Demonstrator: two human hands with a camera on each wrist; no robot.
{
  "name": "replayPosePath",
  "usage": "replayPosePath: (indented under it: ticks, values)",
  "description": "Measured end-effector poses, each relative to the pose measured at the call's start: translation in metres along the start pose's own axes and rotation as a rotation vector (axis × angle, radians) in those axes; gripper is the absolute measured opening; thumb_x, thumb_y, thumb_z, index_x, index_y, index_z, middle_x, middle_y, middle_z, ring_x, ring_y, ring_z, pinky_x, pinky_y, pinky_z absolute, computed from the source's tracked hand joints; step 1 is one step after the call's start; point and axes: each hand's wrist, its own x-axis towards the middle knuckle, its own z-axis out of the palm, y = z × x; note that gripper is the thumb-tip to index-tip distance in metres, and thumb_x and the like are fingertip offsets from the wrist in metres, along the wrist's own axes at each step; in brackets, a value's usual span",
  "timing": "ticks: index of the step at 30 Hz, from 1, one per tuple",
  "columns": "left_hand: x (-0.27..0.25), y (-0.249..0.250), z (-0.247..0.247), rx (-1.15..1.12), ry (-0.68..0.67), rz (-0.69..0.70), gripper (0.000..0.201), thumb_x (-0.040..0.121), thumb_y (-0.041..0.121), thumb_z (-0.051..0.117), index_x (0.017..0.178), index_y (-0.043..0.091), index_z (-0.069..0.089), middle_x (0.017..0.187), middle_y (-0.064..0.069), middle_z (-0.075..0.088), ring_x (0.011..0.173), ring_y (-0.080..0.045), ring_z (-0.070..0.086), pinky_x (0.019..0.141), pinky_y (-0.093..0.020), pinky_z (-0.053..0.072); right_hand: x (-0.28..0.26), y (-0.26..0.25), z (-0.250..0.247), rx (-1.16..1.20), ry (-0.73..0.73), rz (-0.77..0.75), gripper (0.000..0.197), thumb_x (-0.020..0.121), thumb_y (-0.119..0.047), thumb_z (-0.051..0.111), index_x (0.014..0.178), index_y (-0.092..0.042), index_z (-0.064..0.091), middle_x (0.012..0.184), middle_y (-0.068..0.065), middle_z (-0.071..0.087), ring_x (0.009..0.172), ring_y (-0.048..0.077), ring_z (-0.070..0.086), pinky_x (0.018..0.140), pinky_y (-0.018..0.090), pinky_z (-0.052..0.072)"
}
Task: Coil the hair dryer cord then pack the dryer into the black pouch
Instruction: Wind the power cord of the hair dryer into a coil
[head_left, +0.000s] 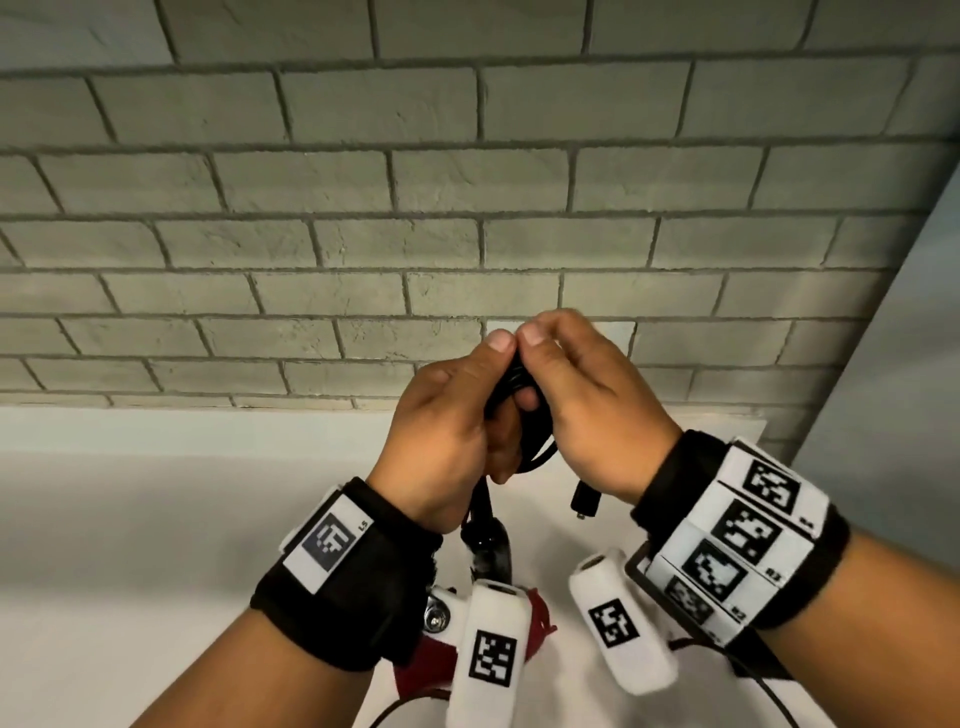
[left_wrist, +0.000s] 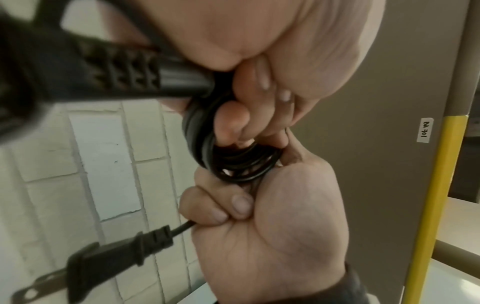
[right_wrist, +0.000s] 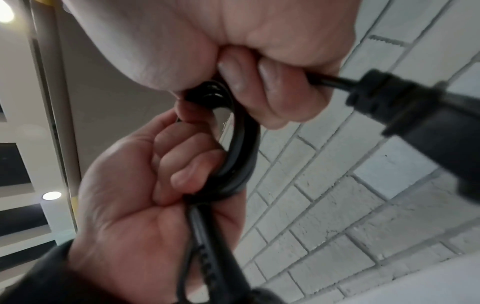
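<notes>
Centre of the frame: we see the left hand (head_left: 457, 415) and right hand (head_left: 582, 400) both curled round the coiled cord (left_wrist: 233, 156), keeping its loops gathered, we judge; the plug (left_wrist: 109, 261) hangs below the right fingers (left_wrist: 223, 207); the dryer (head_left: 488, 545) dangles under the wrists, above the worktop (head_left: 156, 519).

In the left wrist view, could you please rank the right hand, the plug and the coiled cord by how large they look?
1. right hand
2. plug, though nearness to the camera inflates it
3. coiled cord, partly hidden by fingers
</notes>
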Motion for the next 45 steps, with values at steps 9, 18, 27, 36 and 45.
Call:
replayPosePath:
  ticks: [9, 18, 27, 36, 45]
  values:
    - [-0.001, 0.002, 0.026, -0.010, 0.170, 0.045, 0.052, 0.098, 0.034, 0.048, 0.090, -0.016, 0.059, 0.046, 0.000, 0.053, 0.039, -0.011, 0.051, 0.041, -0.019, 0.041, 0.012, 0.007, 0.009, -0.370, 0.355, -0.104, 0.059, 0.096, -0.047, 0.036, 0.045, -0.018, 0.045, 0.040, -0.006, 0.048, 0.045, 0.014, 0.052, 0.049, 0.018, 0.035]
    - [0.010, -0.012, 0.015, 0.396, 0.294, 0.240, 0.039, 0.095, 0.045, 0.044, 0.089, 0.013, 0.065, 0.076, -0.005, 0.072, 0.072, -0.024, 0.070, 0.065, -0.051, 0.058, 0.020, -0.002, 0.014, -0.311, 0.426, -0.062, 0.058, 0.098, -0.041, 0.038, 0.047, -0.016, 0.050, 0.044, -0.001, 0.051, 0.053, 0.022, 0.056, 0.056, 0.027, 0.038]
    - [0.019, -0.008, -0.012, 0.315, 0.215, 0.166, 0.038, 0.093, 0.047, 0.045, 0.071, 0.018, 0.054, 0.038, 0.012, 0.039, 0.037, -0.007, 0.036, 0.053, -0.031, 0.031, 0.010, 0.005, -0.024, 0.057, -0.143, 0.142, 0.055, 0.082, -0.058, 0.057, 0.075, -0.003, 0.058, 0.051, -0.003, 0.045, 0.042, 0.011, 0.034, 0.047, 0.028, 0.028]
    - [0.018, -0.008, -0.008, 0.138, 0.245, 0.013, 0.038, 0.100, 0.037, 0.045, 0.075, 0.009, 0.048, 0.041, 0.013, 0.033, 0.034, -0.006, 0.030, 0.052, -0.029, 0.031, -0.013, 0.025, -0.053, -0.614, -0.336, 0.140, 0.024, 0.095, -0.027, 0.054, 0.073, -0.022, 0.063, 0.080, 0.000, 0.069, 0.068, 0.016, 0.067, 0.073, 0.036, 0.055]
    - [0.018, -0.010, 0.004, 0.089, 0.154, -0.007, 0.036, 0.101, 0.035, 0.044, 0.079, 0.008, 0.047, 0.045, 0.010, 0.032, 0.036, -0.006, 0.026, 0.046, -0.024, 0.025, 0.000, 0.006, -0.033, 0.770, -0.011, 0.369, 0.008, 0.089, -0.006, 0.057, 0.082, -0.005, 0.052, 0.087, 0.021, 0.064, 0.079, 0.037, 0.066, 0.076, 0.042, 0.057]
